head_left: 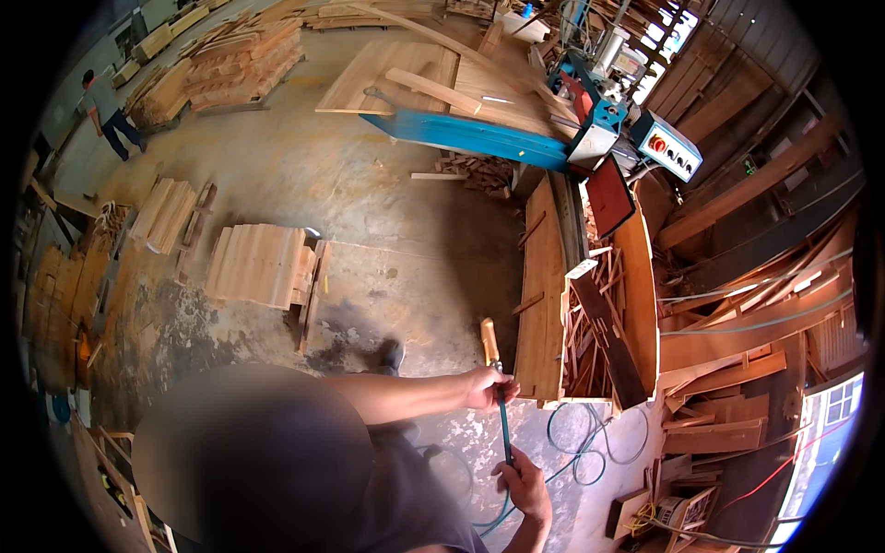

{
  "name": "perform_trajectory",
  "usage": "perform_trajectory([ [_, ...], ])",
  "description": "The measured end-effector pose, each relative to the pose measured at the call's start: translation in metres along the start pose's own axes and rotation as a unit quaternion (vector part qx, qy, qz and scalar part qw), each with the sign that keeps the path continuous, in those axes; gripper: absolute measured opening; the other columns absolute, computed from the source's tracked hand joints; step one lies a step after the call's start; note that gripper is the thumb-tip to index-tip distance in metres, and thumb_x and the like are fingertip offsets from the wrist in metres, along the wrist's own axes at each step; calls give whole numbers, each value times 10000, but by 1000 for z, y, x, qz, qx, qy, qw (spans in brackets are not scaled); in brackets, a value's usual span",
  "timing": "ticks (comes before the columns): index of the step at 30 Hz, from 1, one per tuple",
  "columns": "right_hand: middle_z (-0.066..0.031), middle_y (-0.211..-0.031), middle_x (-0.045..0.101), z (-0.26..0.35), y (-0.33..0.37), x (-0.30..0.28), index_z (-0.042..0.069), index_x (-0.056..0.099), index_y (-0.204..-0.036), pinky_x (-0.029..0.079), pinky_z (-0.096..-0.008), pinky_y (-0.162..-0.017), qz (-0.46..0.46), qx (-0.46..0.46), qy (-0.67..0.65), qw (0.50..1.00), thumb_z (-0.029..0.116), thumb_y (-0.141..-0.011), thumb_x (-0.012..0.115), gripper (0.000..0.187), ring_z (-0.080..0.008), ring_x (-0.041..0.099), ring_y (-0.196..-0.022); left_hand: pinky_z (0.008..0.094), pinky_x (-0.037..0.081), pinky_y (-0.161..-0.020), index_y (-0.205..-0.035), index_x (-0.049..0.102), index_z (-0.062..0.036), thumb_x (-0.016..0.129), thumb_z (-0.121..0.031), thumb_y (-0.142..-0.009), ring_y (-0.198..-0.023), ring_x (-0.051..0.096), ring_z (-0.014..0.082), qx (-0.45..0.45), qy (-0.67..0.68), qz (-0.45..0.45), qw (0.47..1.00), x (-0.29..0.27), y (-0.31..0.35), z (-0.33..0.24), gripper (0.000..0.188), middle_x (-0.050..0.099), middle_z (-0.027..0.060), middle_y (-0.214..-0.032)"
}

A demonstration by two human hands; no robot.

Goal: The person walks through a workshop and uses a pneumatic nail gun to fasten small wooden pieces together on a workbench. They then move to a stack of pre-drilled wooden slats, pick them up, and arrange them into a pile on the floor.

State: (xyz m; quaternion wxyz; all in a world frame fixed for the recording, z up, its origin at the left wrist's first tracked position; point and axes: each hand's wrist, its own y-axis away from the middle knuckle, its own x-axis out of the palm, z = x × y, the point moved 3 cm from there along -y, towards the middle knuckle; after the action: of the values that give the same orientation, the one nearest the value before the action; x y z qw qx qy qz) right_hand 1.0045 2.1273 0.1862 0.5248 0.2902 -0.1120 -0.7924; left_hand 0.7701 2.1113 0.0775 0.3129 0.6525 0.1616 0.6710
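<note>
The left hand (487, 389), reaching out from the body, is curled closed around a slim tool (489, 341) whose tan end pokes out beyond the fingers, toward the top of the view; what kind of tool it is cannot be made out. From the near side of that hand a dark green hose (505, 431) runs to the right hand (525, 484), whose fingers are bent around it in a closed grip. Both the tool and the hose stretch are held in the air, just beside the near left corner of a long wooden box (542, 304). More hose lies in loose loops on the concrete floor (396, 221) to the right. Wood scraps (579, 355) fill the box, with a dark board (610, 343) lying over them. Beyond it stands a machine with a long blue beam (470, 136) and a control box (668, 147). Stacked boards (253, 265) sit on the floor to the left, and another person (111, 115) is far off at the upper left.
</note>
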Motion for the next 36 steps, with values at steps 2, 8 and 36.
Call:
perform_trajectory([
  [2,-188,-1133,672,-17,-40,-18,-21,446,-1423,520,-367,-871,-45,4,-15,999,114,-886,658,593,-272,669,-1034,377,596,-813,-1086,538,23,520,-174,-1026,-847,690,227,62,-160,68,983,17,3,-19,207,692,124,-963],
  [8,-208,-1450,452,153,-204,-65,-26,294,-1505,444,-419,-1041,-149,-215,-266,928,142,-863,699,778,-299,537,-1239,305,532,-780,-1080,604,-45,650,-253,-968,-889,669,154,222,-445,230,836,86,-13,-55,241,690,63,-912],
  [36,-305,-794,649,346,-600,-254,-26,472,-1264,526,-521,-681,-56,-88,284,953,181,-899,590,436,-482,661,-825,436,474,-987,-1159,643,-61,648,-183,-880,-1203,535,317,463,-736,-465,168,240,-101,-864,304,572,138,-1251],
])
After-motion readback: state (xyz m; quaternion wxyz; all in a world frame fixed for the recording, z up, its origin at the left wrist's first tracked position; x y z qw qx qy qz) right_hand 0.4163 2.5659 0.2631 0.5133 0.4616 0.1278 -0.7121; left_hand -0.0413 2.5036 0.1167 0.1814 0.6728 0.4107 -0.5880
